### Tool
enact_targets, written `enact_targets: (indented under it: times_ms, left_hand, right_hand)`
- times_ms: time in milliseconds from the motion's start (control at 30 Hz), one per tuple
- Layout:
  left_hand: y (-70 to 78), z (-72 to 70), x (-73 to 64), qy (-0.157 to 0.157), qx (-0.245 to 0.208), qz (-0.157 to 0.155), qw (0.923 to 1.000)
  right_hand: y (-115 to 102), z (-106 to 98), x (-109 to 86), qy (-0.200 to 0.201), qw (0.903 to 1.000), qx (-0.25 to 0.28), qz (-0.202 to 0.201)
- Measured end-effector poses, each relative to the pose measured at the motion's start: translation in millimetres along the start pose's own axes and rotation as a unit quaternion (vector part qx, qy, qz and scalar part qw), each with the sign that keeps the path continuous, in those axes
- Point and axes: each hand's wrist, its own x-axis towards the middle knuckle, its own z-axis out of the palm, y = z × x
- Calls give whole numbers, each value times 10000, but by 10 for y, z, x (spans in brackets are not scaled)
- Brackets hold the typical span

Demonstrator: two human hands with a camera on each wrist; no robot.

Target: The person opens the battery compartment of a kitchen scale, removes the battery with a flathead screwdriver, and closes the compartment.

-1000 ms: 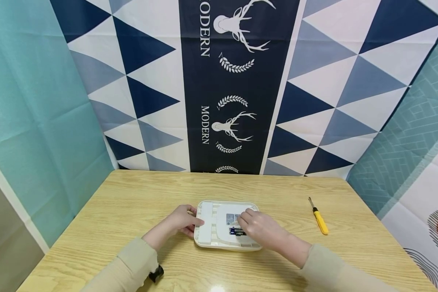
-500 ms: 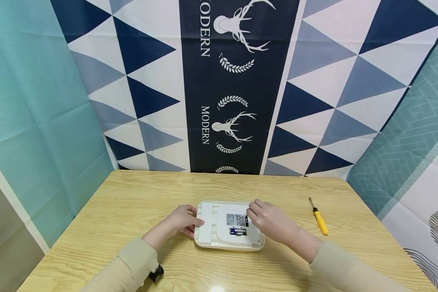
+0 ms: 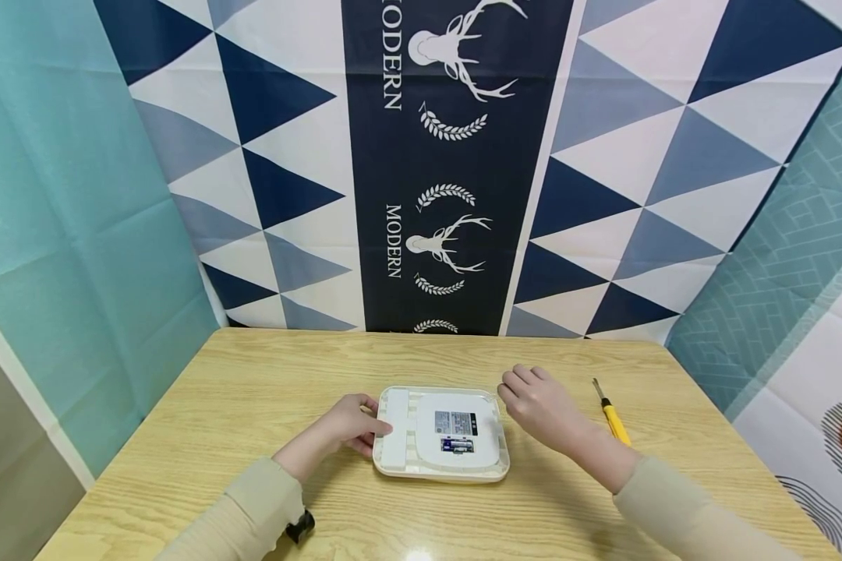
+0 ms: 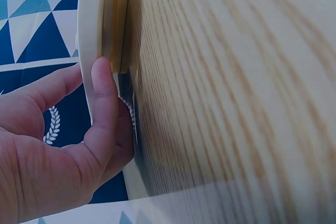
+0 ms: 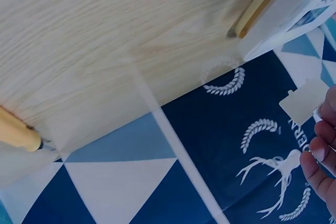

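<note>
A white kitchen scale [image 3: 403, 460] lies underside up on the table, with a grey label [image 3: 452, 422] and an uncovered battery compartment with a blue-and-silver battery [image 3: 457, 445]. My left hand [image 3: 353, 425] grips its left edge, thumb on top and fingers at the side and beneath; the left wrist view shows this hand [image 4: 68, 145] against the pale rim. Off the scale's upper right corner, my right hand [image 3: 539, 407] is raised and pinches a small white battery cover [image 5: 303, 102], seen in the right wrist view but hidden behind the fingers in the head view.
A yellow-handled screwdriver [image 3: 613, 421] lies at the right, beyond my right forearm. Wood-grain table [image 3: 288, 366] stretches around the scale, up to a patterned cloth backdrop [image 3: 456, 156]. Beneath my left sleeve is a small black object [image 3: 300, 527].
My right hand has moved from over the scale's label and battery compartment to beyond its right edge, taking the battery cover along. The left hand and the scale stay in place.
</note>
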Motion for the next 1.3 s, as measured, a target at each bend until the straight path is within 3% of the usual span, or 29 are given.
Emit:
enact_targets:
  times_ms: [500, 767, 1300]
  left_hand:
    - [-14, -6, 5, -11, -34, 17, 10000]
    - [-27, 6, 12, 14, 12, 25, 10000]
    - [-15, 14, 10, 46, 46, 28, 10000]
  right_hand:
    - [222, 159, -233, -79, 9991, -74, 410]
    - [294, 279, -367, -328, 9979, -81, 550]
    - [329, 515, -527, -450, 9977, -149, 491]
